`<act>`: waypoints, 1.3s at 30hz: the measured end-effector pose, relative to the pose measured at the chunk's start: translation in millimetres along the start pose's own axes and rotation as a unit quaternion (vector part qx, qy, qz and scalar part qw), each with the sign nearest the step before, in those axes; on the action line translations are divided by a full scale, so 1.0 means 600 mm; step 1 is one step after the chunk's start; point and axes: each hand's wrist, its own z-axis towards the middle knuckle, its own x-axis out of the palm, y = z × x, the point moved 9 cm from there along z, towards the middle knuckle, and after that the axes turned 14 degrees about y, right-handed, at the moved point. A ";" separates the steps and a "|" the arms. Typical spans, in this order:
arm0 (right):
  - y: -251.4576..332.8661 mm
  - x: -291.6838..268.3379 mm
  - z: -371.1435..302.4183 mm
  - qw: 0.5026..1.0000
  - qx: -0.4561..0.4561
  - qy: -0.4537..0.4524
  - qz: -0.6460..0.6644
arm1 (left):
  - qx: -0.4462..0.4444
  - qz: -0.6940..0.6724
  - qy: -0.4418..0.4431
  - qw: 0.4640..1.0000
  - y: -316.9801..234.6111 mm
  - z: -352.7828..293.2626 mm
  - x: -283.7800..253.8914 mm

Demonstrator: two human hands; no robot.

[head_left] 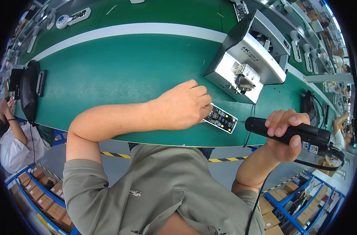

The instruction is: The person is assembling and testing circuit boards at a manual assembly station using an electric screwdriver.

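Evidently both bare hands are at work around a narrow rectangular circuit board in a white plastic tray-like casing (222, 118), which lies slantwise on the matt green work surface (108, 74) near its front edge, in front of the person. The left hand (186, 105) bends over the board's left end with its fingers curled inward; its fingertips and that end of the casing are hidden, so I cannot tell whether it pinches the board, presses it or holds something small.

The right hand (282, 131) is wrapped around a black cylindrical electric screwdriver (313, 137), fingers over the top and thumb along the near side. Its thin bit points left at the board's right end, but is too fine to show whether it touches. A thick black cable (337, 160) loops from the tool's rear and is partly lost behind the forearm.

Beyond the board stands a silver-and-black boxy metal machine (241, 53); the parts inside its opening are shadowed and hard to make out. Across the white dividing strip (127, 28), 1 white paddle-shaped device (79, 15) lies at upper left. At the left rim, a co-worker (19, 145) is cut off and distorted.
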 end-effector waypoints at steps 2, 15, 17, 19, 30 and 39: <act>-0.001 0.001 0.001 1.000 0.002 0.002 0.002 | -0.001 0.003 0.000 1.000 0.000 0.000 0.001; -0.018 0.008 0.012 0.998 0.011 0.058 0.027 | 0.004 0.003 0.000 1.000 0.000 0.001 -0.009; -0.016 0.009 0.017 0.998 0.015 0.052 0.029 | 0.002 0.008 -0.002 1.000 0.000 0.000 -0.006; -0.012 0.011 0.026 0.998 0.026 0.039 0.036 | -0.003 0.015 -0.003 1.000 0.000 -0.002 0.000; 0.042 0.043 0.101 0.985 -0.137 0.063 -0.085 | -0.001 0.007 -0.008 1.000 0.000 -0.003 -0.003; 0.008 0.065 0.102 0.996 -0.054 0.064 0.016 | -0.003 0.028 -0.005 1.000 0.000 0.000 -0.002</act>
